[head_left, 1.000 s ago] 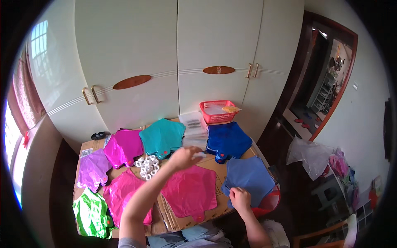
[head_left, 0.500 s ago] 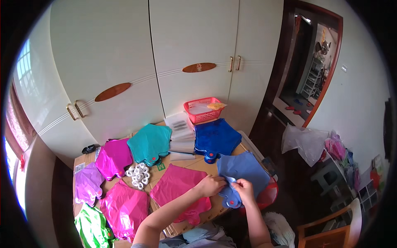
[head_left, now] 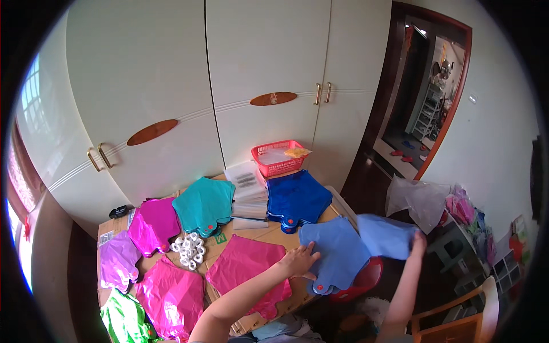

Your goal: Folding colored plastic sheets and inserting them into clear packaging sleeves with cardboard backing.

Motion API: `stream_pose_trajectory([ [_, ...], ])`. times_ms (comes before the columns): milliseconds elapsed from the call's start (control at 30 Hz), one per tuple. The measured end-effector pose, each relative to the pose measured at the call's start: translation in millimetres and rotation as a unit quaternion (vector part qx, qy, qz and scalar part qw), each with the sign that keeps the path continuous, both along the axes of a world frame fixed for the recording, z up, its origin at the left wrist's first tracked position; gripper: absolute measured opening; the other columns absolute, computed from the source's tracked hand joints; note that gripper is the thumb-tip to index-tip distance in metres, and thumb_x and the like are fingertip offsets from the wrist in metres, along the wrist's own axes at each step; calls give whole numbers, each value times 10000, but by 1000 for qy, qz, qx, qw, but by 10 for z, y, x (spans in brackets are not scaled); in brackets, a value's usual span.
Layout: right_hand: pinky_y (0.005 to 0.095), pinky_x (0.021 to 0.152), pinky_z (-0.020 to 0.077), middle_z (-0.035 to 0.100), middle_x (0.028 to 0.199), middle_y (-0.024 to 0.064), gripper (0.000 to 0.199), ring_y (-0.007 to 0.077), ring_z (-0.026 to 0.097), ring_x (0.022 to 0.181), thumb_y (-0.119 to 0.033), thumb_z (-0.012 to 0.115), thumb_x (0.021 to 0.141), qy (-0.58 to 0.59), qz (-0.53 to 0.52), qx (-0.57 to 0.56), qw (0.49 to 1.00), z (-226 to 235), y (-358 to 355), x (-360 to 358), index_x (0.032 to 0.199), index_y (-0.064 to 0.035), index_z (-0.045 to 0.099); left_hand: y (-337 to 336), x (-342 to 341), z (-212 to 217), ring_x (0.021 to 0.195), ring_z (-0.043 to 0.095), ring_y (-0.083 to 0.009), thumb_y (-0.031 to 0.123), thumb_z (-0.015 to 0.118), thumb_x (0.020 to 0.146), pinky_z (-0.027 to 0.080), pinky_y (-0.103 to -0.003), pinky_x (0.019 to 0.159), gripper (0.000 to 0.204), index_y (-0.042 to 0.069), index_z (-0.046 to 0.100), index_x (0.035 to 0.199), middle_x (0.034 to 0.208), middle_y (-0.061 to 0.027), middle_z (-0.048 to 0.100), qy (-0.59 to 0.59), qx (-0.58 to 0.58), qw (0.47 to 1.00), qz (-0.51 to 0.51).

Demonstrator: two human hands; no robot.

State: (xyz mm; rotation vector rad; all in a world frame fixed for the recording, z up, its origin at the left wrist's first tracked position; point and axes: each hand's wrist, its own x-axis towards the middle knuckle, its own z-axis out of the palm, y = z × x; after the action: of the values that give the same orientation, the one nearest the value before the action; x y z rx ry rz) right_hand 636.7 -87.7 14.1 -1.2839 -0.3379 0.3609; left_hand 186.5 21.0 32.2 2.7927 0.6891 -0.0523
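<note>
At the right end of the table lies a stack of flat light-blue foil balloons [head_left: 337,248], five-sided with a round tab and red dot. My left hand [head_left: 298,260] rests at the stack's left edge, its fingers spread. My right hand [head_left: 418,244] pinches one light-blue foil balloon [head_left: 384,235] by its right corner, held out to the right of the stack and blurred by motion. Beneath my left forearm is a pink stack [head_left: 246,268]. A dark-blue stack [head_left: 298,197] lies just behind the light-blue one.
Teal [head_left: 203,200], magenta [head_left: 153,226], purple [head_left: 119,254], hot-pink [head_left: 171,294] and green [head_left: 123,314] stacks fill the left. White rings [head_left: 189,250] lie among them. Clear sleeves [head_left: 249,191] and a red basket [head_left: 280,166] stand at the back; a wooden chair [head_left: 457,320] is right.
My right hand has lifted one light-blue balloon off the stack and swung it rightward. My left hand, earlier closed at the balloon's edge, has let go and spread its fingers.
</note>
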Motion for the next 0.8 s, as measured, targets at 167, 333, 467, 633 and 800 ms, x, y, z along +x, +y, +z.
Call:
stream_pose_trajectory([
  [167, 374, 799, 475, 599, 964, 120, 198, 247, 612, 902, -58, 554, 913, -373, -182, -4, 910, 779, 690, -28, 1083, -10, 466, 2, -43, -17, 1217, 450, -420, 576, 724, 671, 453, -487, 941, 826, 111, 431, 1288, 1421, -268, 317, -24, 16, 1000, 0],
  [333, 447, 717, 497, 612, 890, 179, 140, 370, 616, 828, -13, 543, 799, -698, 55, -110, 705, 1219, 1687, -1548, 906, -62, 618, 69, -101, 25, 1134, 520, -365, 504, 696, 735, 481, -452, 897, 664, 82, 512, 1213, 1258, -190, 496, -69, 8, 998, 0],
  [467, 431, 697, 519, 633, 860, 116, 110, 316, 640, 785, -59, 557, 795, -730, 209, -90, 645, 827, 2237, -2565, 838, -83, 656, 292, -309, 333, 1119, 528, -336, 438, 659, 796, 472, -426, 904, 529, 73, 569, 1168, 1195, -153, 576, -63, -27, 996, 59],
  [633, 416, 638, 564, 627, 870, 160, 96, 322, 671, 743, -62, 568, 760, -760, 261, -199, 560, 236, 2474, -3394, 745, -13, 649, 608, -777, 413, 1113, 529, -332, 351, 672, 807, 443, -405, 950, 370, 83, 654, 1061, 1238, -158, 570, -216, 80, 962, 146],
  [800, 399, 658, 565, 626, 862, 157, 103, 298, 667, 786, -72, 585, 744, -745, 273, -184, 581, 166, 2387, -3733, 704, -14, 659, 788, -1046, 566, 1128, 521, -334, 310, 696, 794, 430, -403, 969, 299, 110, 684, 1016, 1253, -162, 561, -226, 64, 952, 194],
])
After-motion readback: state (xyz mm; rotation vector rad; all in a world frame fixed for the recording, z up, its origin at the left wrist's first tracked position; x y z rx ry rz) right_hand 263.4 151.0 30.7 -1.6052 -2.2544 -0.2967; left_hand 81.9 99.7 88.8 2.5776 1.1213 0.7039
